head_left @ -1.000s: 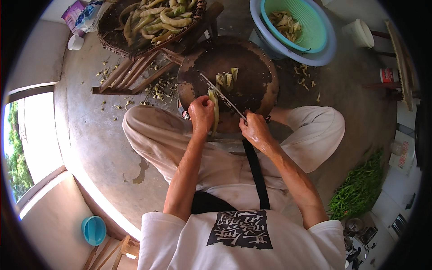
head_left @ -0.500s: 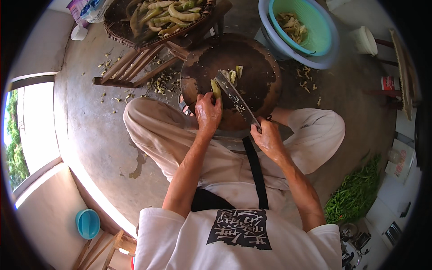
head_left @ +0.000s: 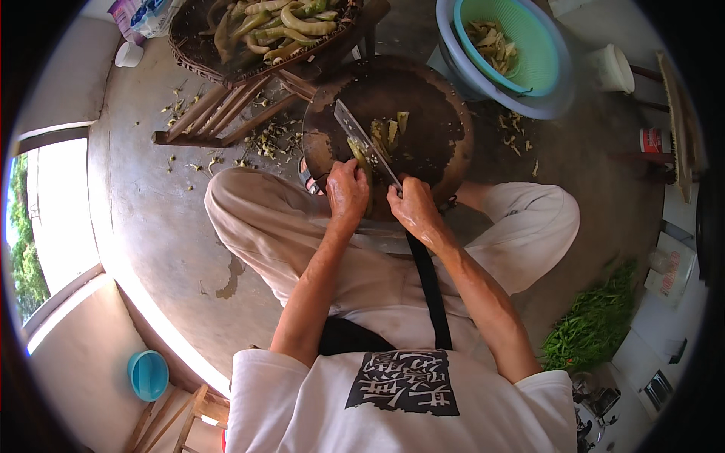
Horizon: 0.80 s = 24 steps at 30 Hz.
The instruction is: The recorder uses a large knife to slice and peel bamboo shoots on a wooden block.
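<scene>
right hand [head_left: 414, 208] grips broad steel cleaver [head_left: 366, 143] | left hand [head_left: 347, 190] pins long green pepper [head_left: 360, 160] on round dark wooden chopping board [head_left: 445, 128] | risk: blade nicks fingers (they sit close)

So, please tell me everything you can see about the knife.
The knife is a cleaver with a broad, flat, grey metal blade. The right hand wraps around its handle, so the handle is hidden. The blade runs up and to the left from that hand, over the round dark wooden chopping board. It lies next to the long green vegetable that the left hand presses on the board. Cut pieces lie beside it.
</scene>
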Each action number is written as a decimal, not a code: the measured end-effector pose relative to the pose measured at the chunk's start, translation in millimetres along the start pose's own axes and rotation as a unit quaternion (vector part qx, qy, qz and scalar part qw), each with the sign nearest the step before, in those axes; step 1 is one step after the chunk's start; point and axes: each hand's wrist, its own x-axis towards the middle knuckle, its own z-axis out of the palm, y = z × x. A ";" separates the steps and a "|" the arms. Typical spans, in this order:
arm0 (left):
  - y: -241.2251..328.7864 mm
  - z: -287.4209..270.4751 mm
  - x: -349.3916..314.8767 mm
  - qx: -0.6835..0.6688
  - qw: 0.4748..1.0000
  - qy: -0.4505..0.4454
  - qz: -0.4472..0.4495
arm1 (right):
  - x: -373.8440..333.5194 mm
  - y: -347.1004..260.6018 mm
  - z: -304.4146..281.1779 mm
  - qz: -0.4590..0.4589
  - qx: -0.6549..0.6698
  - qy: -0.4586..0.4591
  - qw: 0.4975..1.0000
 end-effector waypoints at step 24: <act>1.8 2.4 -7.6 0.057 0.998 -0.005 0.002 | -55.1 19.9 -44.4 0.033 0.030 -0.048 0.998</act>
